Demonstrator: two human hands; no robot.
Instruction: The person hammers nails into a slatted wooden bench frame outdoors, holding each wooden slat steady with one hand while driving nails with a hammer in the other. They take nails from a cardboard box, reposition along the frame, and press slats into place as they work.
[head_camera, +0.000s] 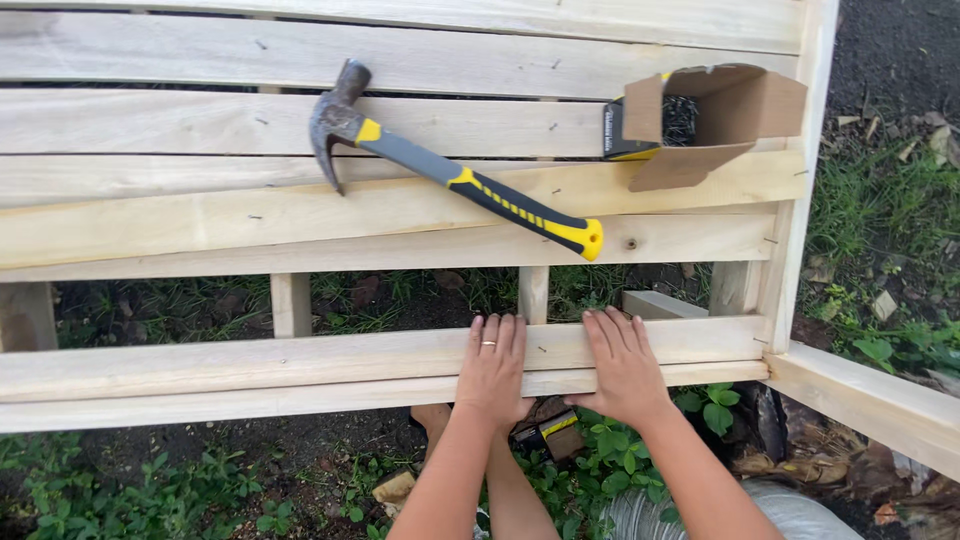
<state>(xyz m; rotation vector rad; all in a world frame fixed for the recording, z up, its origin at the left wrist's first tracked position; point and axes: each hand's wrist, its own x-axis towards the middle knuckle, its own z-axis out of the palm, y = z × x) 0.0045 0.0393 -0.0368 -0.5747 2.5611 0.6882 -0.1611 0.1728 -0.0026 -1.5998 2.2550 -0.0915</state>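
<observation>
- Both hands lie flat, fingers spread and pinching nothing: left hand (492, 368) and right hand (624, 366) press side by side on the near slat (250, 362), just right of its middle. A ring sits on one left finger.
- That slat lies across the frame (800, 250), apart from the boards beyond by an open gap showing soil and weeds (180, 490).
- Judging from the nail heads dotting the far slats (200, 120), those look fixed already; a nail (541, 349) stands between the hands, while the gap suggests more boards are left to lay.
- Pale, rough-sawn wood, long and flat, with grain streaks.
- Hammer (440, 170) rests diagonally on the far slats: dark steel claw head, grey and yellow rubber grip.
- Torn cardboard box (715, 115) of nails sits toward the frame's far right corner.
</observation>
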